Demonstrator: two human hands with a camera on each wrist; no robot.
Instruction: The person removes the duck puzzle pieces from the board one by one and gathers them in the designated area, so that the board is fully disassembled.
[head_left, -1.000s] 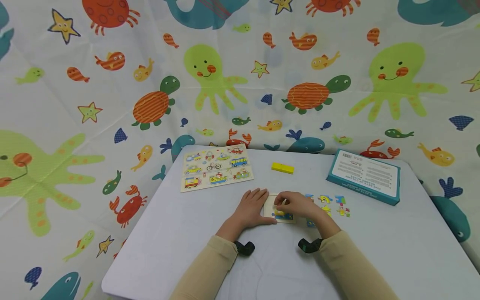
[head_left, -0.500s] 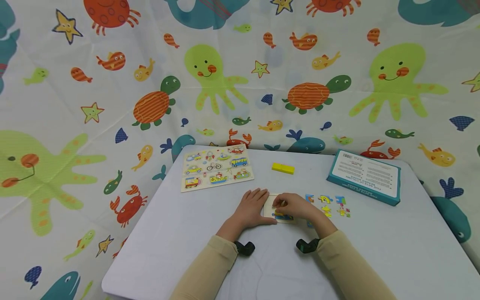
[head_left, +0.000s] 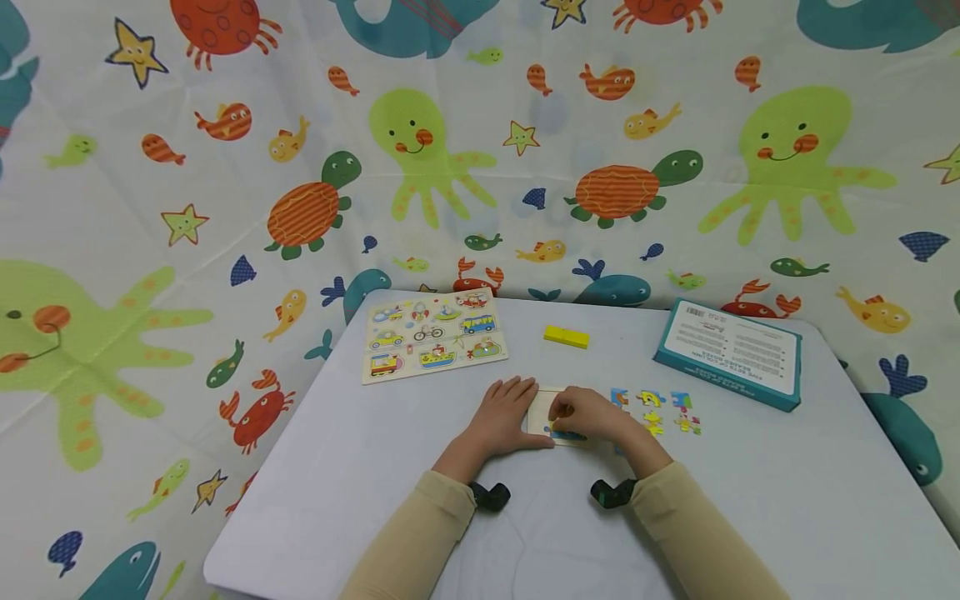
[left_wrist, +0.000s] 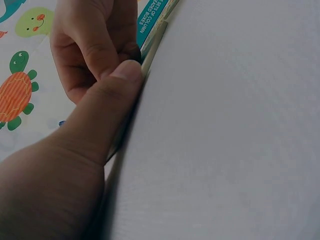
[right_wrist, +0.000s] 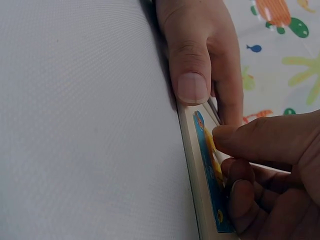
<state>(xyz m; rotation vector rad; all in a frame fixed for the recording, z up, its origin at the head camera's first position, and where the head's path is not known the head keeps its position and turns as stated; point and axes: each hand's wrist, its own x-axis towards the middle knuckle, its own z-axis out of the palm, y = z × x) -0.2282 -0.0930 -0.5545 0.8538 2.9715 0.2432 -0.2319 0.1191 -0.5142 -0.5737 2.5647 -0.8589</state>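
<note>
My left hand (head_left: 502, 417) lies with its fingers straight at the left side of a small wooden puzzle tray (head_left: 537, 410). Its thumb touches the tray's near edge, as the right wrist view also shows. Over the tray, my right hand (head_left: 596, 412) has curled fingers, with thumb and fingertips pinching a yellow puzzle piece (right_wrist: 212, 142), partly hidden by the fingers. Blue puzzle pieces (right_wrist: 214, 192) lie in the tray along its near side. Right of the tray, several loose puzzle pieces (head_left: 651, 399) are spread out, some covered by the right hand and forearm.
A wooden board with vehicle pictures (head_left: 427, 333) lies at the back left of the white table (head_left: 337, 500). A yellow block (head_left: 566, 337) sits at the back middle. The teal box (head_left: 727, 354) occupies the back right. Behind hangs a sea-animal cloth (head_left: 480, 200).
The right hand has shifted slightly over the tray, and its fingers have come lower, covering more of the yellow piece. The left hand has stayed in place.
</note>
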